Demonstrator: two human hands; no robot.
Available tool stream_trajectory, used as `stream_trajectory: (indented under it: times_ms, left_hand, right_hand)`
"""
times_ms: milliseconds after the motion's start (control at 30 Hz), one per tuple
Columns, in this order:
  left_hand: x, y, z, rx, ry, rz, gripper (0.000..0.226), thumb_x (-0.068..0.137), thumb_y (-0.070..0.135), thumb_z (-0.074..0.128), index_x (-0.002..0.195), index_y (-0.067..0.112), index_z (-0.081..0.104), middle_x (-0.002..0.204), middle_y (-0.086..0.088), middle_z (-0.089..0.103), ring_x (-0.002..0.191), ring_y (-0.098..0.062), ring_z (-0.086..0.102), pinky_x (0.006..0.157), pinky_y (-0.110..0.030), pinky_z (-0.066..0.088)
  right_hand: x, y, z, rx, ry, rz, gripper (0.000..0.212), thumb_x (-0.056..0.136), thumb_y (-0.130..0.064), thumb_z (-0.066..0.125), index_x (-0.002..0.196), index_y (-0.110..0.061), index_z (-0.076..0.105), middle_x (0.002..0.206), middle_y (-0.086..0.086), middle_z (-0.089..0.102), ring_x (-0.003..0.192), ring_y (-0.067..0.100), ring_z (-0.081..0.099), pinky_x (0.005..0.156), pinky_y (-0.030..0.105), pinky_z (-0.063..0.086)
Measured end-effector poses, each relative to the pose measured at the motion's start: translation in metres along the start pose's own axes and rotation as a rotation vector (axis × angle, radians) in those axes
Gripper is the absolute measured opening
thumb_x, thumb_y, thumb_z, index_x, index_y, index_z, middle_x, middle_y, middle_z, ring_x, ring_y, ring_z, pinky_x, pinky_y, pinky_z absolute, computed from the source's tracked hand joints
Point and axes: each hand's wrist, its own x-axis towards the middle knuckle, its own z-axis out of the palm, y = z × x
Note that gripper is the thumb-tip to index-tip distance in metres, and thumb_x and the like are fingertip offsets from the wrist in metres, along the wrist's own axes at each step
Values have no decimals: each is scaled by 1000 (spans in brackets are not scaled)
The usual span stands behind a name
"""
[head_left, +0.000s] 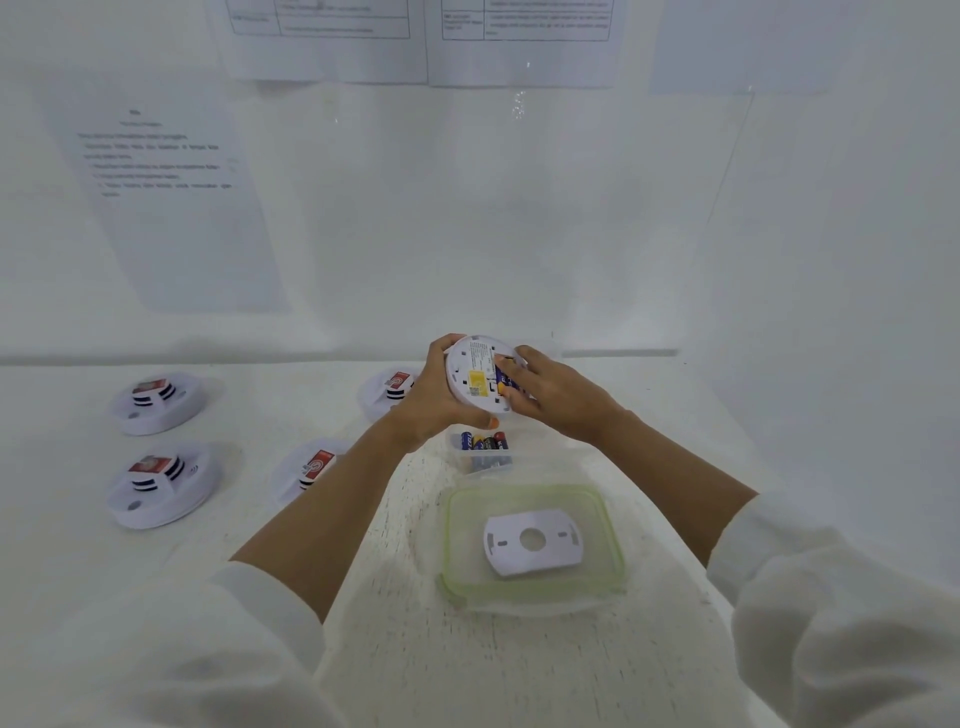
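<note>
Sleeves (831, 623) of a white coat frame the bottom edge; both bare forearms reach forward to the work.

Smoke detector (467, 374): held off the table at mid-frame, underside tilted toward the camera, so the label and battery bay face the person. Left hand (434, 402) grips its rim from the left with curled fingers, acting as the clamp. Right hand (556, 395) pinches a battery (503, 382) in the bay, forefinger at the far end, thumb at the near end. Seating or lifting out: cannot tell.

Just below the hands, a small clear tub (480, 460) holds spare batteries, within easy reach. Nearer, a green-rimmed lid (608, 519) carries the detached mounting plate (532, 541), probably parked there so it does not stray.

Left of the arms, four more detectors (163, 483) sit face up in two rows, well apart from the work; the near right pair is partly hidden by the left arm.

Surface: white table (405, 649), rough texture. Walls white, with printed sheets (171, 208) taped up; text too blurred to read.
</note>
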Motion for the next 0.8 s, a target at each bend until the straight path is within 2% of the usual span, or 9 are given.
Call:
stream_trajectory:
  times_ms: [33, 67, 133, 200, 267, 400, 600, 800]
  left_hand:
    - [1, -1, 1, 0, -1, 0, 94, 59, -20, 74, 126, 25, 25, 109, 5, 48, 98, -10, 54, 66, -18, 55]
    - [1, -2, 1, 0, -2, 1, 94, 58, -20, 74, 126, 24, 25, 109, 6, 48, 97, -10, 54, 66, -18, 55]
    - [2, -5, 2, -6, -1, 5, 94, 58, -21, 74, 126, 23, 26, 109, 6, 48, 96, -8, 55, 65, -18, 54]
    - [4, -6, 2, -9, -3, 7, 94, 58, -21, 74, 127, 23, 26, 109, 6, 48, 96, -7, 56, 65, -18, 54]
    - [5, -6, 1, -10, -5, 11, 95, 58, -22, 73, 127, 22, 26, 110, 6, 48, 95, -6, 56, 65, -18, 54]
    - [7, -7, -1, -5, 2, 18, 94, 58, -21, 73, 127, 22, 25, 110, 7, 48, 97, -8, 55, 65, -17, 54]
    - [8, -12, -5, -11, 32, 42, 96, 57, -21, 74, 127, 22, 25, 112, 6, 48, 99, -10, 56, 67, -18, 55]
    - [8, -15, -9, 4, 40, 50, 101, 54, -18, 78, 131, 19, 24, 114, 5, 47, 101, -11, 55, 68, -19, 55]
  right_hand:
    - [-1, 1, 1, 48, -20, -5, 44, 96, -25, 42, 130, 3, 46, 118, 30, 49, 85, 41, 60, 72, 39, 54]
    - [-2, 0, -1, 66, -39, 21, 45, 97, -24, 41, 133, 1, 42, 122, 28, 47, 87, 40, 59, 75, 40, 53]
    - [-2, 2, 0, 32, 39, -13, 46, 97, -25, 40, 137, -2, 38, 129, 27, 43, 100, 40, 56, 84, 39, 49]
    - [-3, 4, 3, 47, 36, -50, 43, 96, -20, 43, 133, 1, 42, 125, 29, 46, 98, 41, 57, 80, 36, 50]
    - [-2, 7, 2, -1, 79, -74, 45, 99, -23, 37, 139, -4, 35, 135, 25, 40, 111, 37, 51, 90, 37, 45]
    - [2, 12, 2, -26, 127, -78, 46, 98, -32, 35, 141, -16, 36, 139, 14, 40, 110, 29, 52, 89, 33, 45]
    - [8, 13, -2, 178, 110, -10, 55, 89, -46, 51, 138, -25, 41, 139, 1, 42, 119, 18, 47, 93, 26, 39]
    - [17, 12, -7, 264, 139, -38, 58, 71, -45, 73, 120, -18, 59, 125, 1, 45, 107, 13, 49, 86, 21, 40]
